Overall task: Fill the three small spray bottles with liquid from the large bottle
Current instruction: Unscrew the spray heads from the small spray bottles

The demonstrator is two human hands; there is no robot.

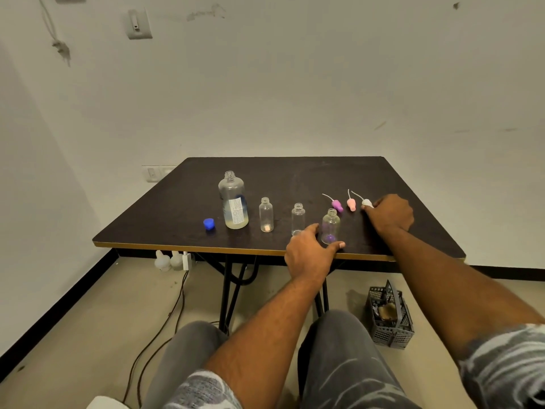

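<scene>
The left hand (309, 252) lies at the near edge of the dark worktop (295, 178) with its fingers (311, 230) loosely spread and the thumb stretched out to the right. Thumb and forefinger bracket the foot of the nearest small bottle (331, 227), a clear one with a purple tint at its base. The hand is not closed round it, and whether the skin touches the plastic cannot be told. The right hand (389, 214) rests farther back on the right, knuckles up and fingers curled under, their tips pinching the white spray head (367, 203), whose thin dip tube points away toward the wall. Just to its left the pink spray head (351, 204) and the purple spray head (337, 205) lie loose on the worktop, apart from each other. The three small bottles stand upright and uncapped in a row: the purple-tinted one on the right, the middle small bottle (298, 218) just beside the left forefinger, and the left small bottle (266, 215), which shows a pale peach patch at its bottom. Left of them the large bottle (233, 202) stands upright with its neck open, holding a low band of pale liquid. Its blue cap (208, 224) sits on the worktop near its left side. On the floor to the right stands a grey slatted basket (389, 317).
</scene>
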